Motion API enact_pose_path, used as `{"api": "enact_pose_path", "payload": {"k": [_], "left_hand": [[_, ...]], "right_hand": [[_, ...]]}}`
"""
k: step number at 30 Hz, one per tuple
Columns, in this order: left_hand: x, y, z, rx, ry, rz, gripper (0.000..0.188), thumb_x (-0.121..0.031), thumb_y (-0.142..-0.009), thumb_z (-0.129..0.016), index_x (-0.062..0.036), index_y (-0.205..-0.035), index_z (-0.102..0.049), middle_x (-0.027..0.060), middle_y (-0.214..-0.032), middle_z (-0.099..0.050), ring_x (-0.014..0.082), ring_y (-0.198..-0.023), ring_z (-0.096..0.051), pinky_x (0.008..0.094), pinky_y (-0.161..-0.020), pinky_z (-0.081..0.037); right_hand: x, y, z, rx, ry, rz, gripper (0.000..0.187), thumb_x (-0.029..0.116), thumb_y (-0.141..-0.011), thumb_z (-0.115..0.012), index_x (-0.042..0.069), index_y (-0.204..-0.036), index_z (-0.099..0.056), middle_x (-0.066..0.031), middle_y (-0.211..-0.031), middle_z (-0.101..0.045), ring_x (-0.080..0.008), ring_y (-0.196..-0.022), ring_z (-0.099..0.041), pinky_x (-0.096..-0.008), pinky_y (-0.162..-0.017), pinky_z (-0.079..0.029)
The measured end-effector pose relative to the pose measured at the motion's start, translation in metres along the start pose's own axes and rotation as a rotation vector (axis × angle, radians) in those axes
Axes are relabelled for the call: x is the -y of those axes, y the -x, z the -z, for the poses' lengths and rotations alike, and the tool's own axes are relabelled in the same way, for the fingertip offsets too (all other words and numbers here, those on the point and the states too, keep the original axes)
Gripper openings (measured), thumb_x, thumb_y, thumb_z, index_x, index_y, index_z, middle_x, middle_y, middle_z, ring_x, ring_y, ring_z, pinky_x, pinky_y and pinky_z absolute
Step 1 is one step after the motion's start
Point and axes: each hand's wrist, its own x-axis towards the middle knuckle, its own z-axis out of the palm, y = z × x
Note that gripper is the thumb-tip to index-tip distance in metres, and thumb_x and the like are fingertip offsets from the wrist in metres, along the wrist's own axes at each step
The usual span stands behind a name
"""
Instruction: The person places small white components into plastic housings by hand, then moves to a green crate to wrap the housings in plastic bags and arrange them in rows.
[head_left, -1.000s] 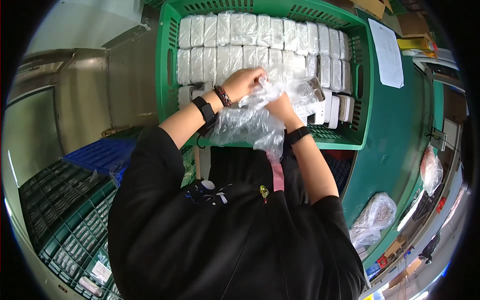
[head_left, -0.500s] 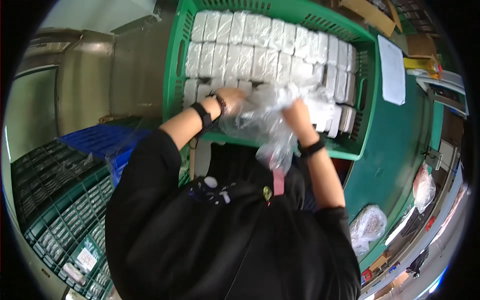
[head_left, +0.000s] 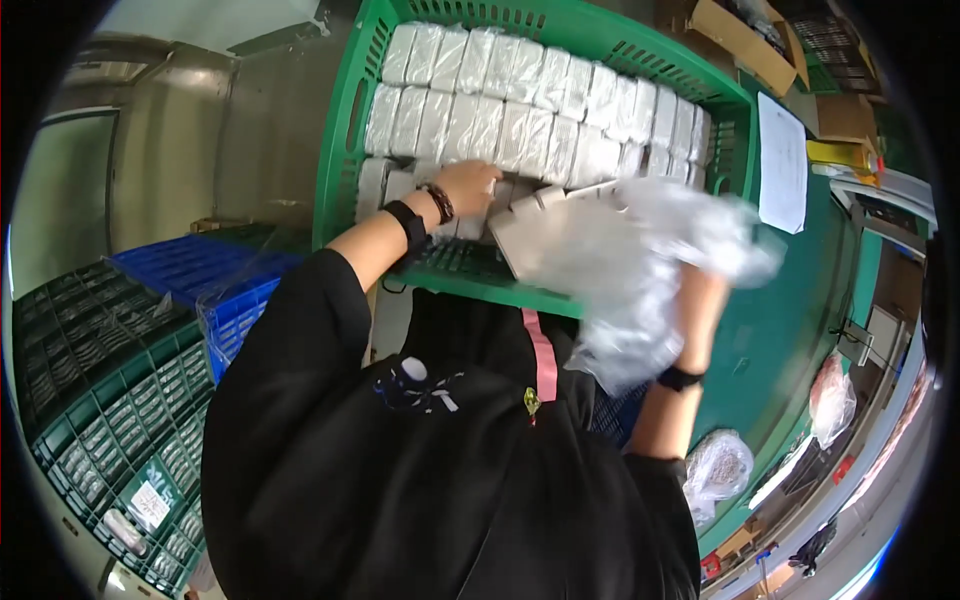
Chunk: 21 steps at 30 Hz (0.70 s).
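Note:
Wide rows of pale rectangular blocks [head_left: 500, 125] stand in a green crate [head_left: 345, 170], many under clear film. My left hand [head_left: 468, 190] is over the near row at the left. Its fingers are bent down against the blocks, and what lies under the fingertips is hidden. Crumpled clear plastic sheeting [head_left: 640, 320] is gripped in my right hand [head_left: 705, 290], which is smeared by motion at the crate's near right corner. Between the hands, several pale blocks [head_left: 540, 225] lean at a slant, partly covered by the plastic.
A white sheet of paper [head_left: 782, 165] lies on the green table [head_left: 770, 330] right of the crate. A clear bag [head_left: 718, 465] sits nearer. Blue crates [head_left: 210, 275] and a dark green crate of blocks [head_left: 120, 420] stand at the left; an open carton [head_left: 745, 45] is far right.
My right hand has swung right and nearer, pulling the plastic off the near row. Blocks beneath now lean at a slant, baring part of the crate floor. My left hand has shifted slightly.

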Motion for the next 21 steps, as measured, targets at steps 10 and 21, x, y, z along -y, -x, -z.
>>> {"api": "enact_pose_path", "payload": {"k": [10,21], "left_hand": [[0.002,0.024,0.017,0.381,-0.406,-0.744,0.044,-0.029,-0.064,-0.065,-0.0218,-0.106,-0.052,0.0026,-0.088,-0.048,0.0195,-0.086,-0.047,0.0323,-0.071,-0.038],[0.043,0.014,-0.011,0.227,-0.385,-1.146,0.02,-0.024,-0.071,-0.055,-0.0156,-0.089,-0.052,-0.0012,-0.08,-0.048,0.0149,-0.078,-0.05,0.0277,-0.063,-0.039]], "right_hand": [[-0.094,0.101,-0.053,-0.261,-0.126,-0.48,0.035,0.002,-0.071,-0.059,0.0,-0.105,-0.054,-0.015,-0.104,-0.056,-0.0276,-0.094,-0.053,-0.0347,-0.084,-0.041],[-0.015,0.134,-0.034,-0.109,-0.357,-0.599,0.033,0.007,-0.073,-0.057,0.003,-0.105,-0.053,-0.0115,-0.105,-0.055,-0.0294,-0.099,-0.049,-0.0358,-0.085,-0.038]]}}
